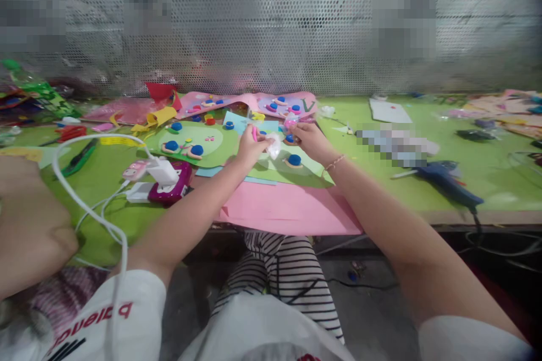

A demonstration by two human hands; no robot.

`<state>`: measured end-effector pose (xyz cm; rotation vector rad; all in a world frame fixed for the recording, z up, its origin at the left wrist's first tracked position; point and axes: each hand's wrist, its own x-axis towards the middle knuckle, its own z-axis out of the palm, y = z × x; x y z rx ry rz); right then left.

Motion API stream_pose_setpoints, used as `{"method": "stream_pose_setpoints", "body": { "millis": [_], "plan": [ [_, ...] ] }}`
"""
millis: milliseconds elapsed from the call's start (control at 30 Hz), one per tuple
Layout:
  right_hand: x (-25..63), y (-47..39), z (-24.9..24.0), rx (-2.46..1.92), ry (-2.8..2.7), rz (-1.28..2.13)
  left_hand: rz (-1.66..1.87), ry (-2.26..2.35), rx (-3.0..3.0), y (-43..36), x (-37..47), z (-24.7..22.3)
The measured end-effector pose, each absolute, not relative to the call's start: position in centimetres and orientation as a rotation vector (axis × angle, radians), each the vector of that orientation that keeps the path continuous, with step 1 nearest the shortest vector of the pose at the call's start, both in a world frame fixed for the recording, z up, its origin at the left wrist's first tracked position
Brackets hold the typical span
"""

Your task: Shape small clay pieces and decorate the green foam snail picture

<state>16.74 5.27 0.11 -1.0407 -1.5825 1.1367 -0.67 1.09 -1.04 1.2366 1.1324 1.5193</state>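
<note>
Pinching a crumpled white piece (274, 146), the left hand (252, 145) has its fingers nearly closed, the piece jutting past the fingertips toward the right hand (311, 141); a pink loop (254, 133) lies against those fingers too. The right fingers close on a small pink piece (291, 122) at their tips, above the green sheet (271, 172) on the tabletop (427, 192), the hands near but apart
</note>
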Motion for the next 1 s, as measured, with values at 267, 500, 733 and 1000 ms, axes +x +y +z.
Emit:
{"method": "stream_pose_setpoints", "body": {
  "millis": [267, 500, 733, 1000],
  "plan": [
    [16.53, 5.04, 0.59, -0.942, -1.233, 1.449, 1.525, 1.156, 1.251, 1.55, -0.84, -1.52],
    [16.64, 4.8, 0.21, -0.88, -1.341, 1.498, 1.528, 1.179, 1.256, 1.44, -0.82, -1.33],
    [16.63, 4.99, -0.05, -0.946, -1.48, 1.335, 1.516, 1.158, 1.26, 1.33, -0.78, -1.23],
    [16.29, 4.4, 0.28, -1.04, -1.691, 1.135, 1.494, 1.14, 1.25, 1.11, -0.6, -1.07]
  ]
}}
